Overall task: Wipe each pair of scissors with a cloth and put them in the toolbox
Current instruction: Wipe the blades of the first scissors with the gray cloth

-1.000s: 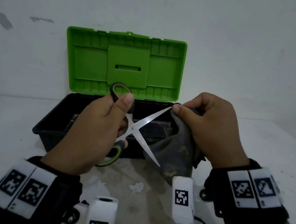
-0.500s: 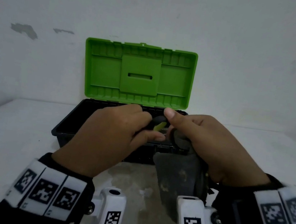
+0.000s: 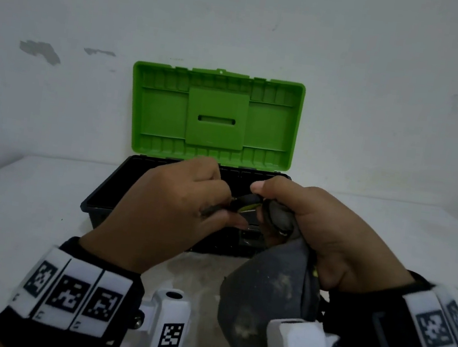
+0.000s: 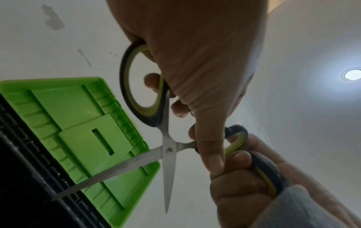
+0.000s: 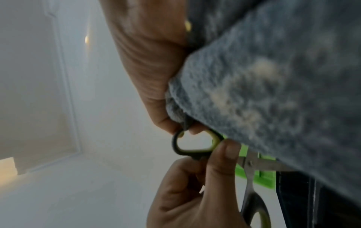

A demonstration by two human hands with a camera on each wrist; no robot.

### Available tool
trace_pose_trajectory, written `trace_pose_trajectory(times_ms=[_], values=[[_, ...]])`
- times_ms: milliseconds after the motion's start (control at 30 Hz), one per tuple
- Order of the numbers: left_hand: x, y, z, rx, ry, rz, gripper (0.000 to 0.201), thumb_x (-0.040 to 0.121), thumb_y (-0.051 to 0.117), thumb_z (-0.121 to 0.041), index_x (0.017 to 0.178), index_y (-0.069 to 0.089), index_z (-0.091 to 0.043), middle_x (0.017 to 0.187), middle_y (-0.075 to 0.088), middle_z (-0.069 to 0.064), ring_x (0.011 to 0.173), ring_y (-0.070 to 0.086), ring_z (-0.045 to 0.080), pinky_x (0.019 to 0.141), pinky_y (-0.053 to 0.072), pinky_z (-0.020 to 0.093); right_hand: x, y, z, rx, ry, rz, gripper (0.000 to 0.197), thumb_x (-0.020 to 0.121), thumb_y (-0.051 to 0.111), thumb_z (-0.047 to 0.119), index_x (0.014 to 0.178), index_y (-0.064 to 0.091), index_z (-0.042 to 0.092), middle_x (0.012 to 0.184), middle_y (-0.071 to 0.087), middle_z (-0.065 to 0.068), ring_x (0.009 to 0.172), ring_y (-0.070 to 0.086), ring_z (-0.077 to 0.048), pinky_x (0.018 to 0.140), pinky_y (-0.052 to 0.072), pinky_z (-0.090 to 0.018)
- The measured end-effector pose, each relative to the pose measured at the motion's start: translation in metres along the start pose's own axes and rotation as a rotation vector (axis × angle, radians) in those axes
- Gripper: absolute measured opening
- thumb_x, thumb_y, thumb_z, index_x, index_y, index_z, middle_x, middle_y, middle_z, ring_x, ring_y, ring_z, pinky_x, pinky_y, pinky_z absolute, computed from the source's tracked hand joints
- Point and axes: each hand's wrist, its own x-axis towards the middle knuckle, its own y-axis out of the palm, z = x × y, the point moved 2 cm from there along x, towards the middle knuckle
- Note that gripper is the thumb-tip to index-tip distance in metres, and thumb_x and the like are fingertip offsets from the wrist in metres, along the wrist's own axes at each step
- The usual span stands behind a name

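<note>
A pair of scissors [image 4: 168, 149] with black and green handles hangs over the open toolbox [image 3: 108, 195], blades spread and pointing away from me. My left hand [image 3: 217, 206] grips the large handle loop [image 4: 140, 86], and its thumb lies across the small handle's shank. In my right hand [image 3: 264, 204] is a dirty grey cloth [image 3: 264, 294], and the same fingers curl round the small handle loop [image 5: 193, 143]. From the head view only a bit of handle [image 3: 247, 205] shows between the hands. The blades are hidden there.
The toolbox has a black base and an upright green lid [image 3: 215, 116] that leans against the white wall. It stands on a white table [image 3: 12, 217] with a worn grey patch [image 3: 197, 274] in front of it. What lies inside the box is hidden.
The scissors have turned from blades toward my right hand to blades away over the box. My right hand went from the blade tip to the small handle loop.
</note>
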Motion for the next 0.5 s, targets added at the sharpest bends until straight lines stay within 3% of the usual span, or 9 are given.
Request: trace_pose_trajectory(times_ms=[67, 133, 200, 267, 333, 400, 467, 500], values=[[0.001, -0.001, -0.004, 0.028, 0.006, -0.007, 0.035, 0.088, 0.064, -0.039, 0.072, 0.066, -0.008, 0.072, 0.054, 0.003, 0.059, 0.048, 0.022, 0.051, 0.043, 0.039, -0.003, 0.002, -0.002, 0.110, 0.069, 0.080, 0.023, 0.075, 0.073, 0.015, 0.055, 0.066, 0.006, 0.059, 0.061, -0.010, 0.052, 0.058, -0.017, 0.055, 0.048, -0.022], [0.004, -0.005, -0.010, 0.062, 0.011, -0.041, 0.035, 0.090, 0.061, -0.036, 0.072, 0.067, -0.007, 0.072, 0.055, 0.004, 0.058, 0.049, 0.023, 0.050, 0.043, 0.039, -0.009, 0.002, 0.001, 0.140, 0.084, 0.139, 0.010, 0.062, 0.075, 0.014, 0.067, 0.069, 0.006, 0.067, 0.065, -0.011, 0.060, 0.058, -0.021, 0.065, 0.046, -0.025], [0.007, -0.012, -0.015, 0.085, 0.003, -0.113, 0.027, 0.088, 0.067, -0.030, 0.074, 0.067, -0.007, 0.074, 0.057, 0.004, 0.061, 0.051, 0.022, 0.051, 0.044, 0.038, -0.015, 0.001, 0.006, 0.187, 0.039, 0.134, 0.008, 0.059, 0.069, 0.014, 0.062, 0.066, 0.007, 0.061, 0.060, -0.011, 0.048, 0.058, -0.017, 0.053, 0.049, -0.021], [0.008, -0.018, -0.016, 0.068, -0.061, -0.184, 0.022, 0.082, 0.077, -0.030, 0.081, 0.069, -0.009, 0.083, 0.057, 0.002, 0.070, 0.053, 0.019, 0.059, 0.047, 0.035, -0.024, 0.002, 0.012, 0.240, -0.010, 0.095, 0.010, 0.065, 0.065, 0.014, 0.059, 0.065, 0.007, 0.061, 0.056, -0.013, 0.043, 0.057, -0.017, 0.042, 0.049, -0.020], [0.005, -0.022, -0.011, 0.077, -0.223, -0.244, 0.036, 0.074, 0.082, -0.036, 0.097, 0.068, -0.012, 0.097, 0.052, -0.001, 0.088, 0.053, 0.018, 0.075, 0.045, 0.028, -0.025, 0.002, 0.007, 0.210, -0.052, 0.041, 0.017, 0.077, 0.065, 0.013, 0.063, 0.061, 0.004, 0.061, 0.047, -0.019, 0.040, 0.050, -0.024, 0.043, 0.050, -0.024], [-0.005, -0.021, -0.002, 0.034, -0.484, -0.242, 0.060, 0.070, 0.081, -0.046, 0.117, 0.059, -0.018, 0.111, 0.046, -0.005, 0.105, 0.050, 0.017, 0.089, 0.040, 0.026, -0.022, 0.000, -0.002, 0.092, -0.139, -0.010, 0.029, 0.074, 0.070, 0.024, 0.064, 0.053, 0.004, 0.061, 0.033, -0.020, 0.049, 0.036, -0.030, 0.055, 0.047, -0.039], [-0.017, -0.015, 0.004, -0.218, -0.833, -0.160, 0.077, 0.065, 0.075, -0.064, 0.126, 0.050, -0.023, 0.115, 0.052, -0.007, 0.107, 0.055, 0.012, 0.090, 0.045, 0.030, -0.021, 0.000, -0.006, -0.074, -0.251, -0.082, 0.042, 0.067, 0.072, 0.034, 0.057, 0.046, 0.002, 0.056, 0.030, -0.014, 0.055, 0.025, -0.029, 0.051, 0.031, -0.047], [-0.022, -0.010, 0.005, -0.453, -1.005, -0.117, 0.084, 0.061, 0.073, -0.072, 0.124, 0.052, -0.022, 0.115, 0.058, -0.006, 0.105, 0.059, 0.012, 0.090, 0.049, 0.033, -0.021, 0.000, -0.007, -0.131, -0.297, -0.093, 0.047, 0.070, 0.071, 0.034, 0.059, 0.045, -0.004, 0.055, 0.030, -0.013, 0.055, 0.025, -0.028, 0.049, 0.025, -0.047]])
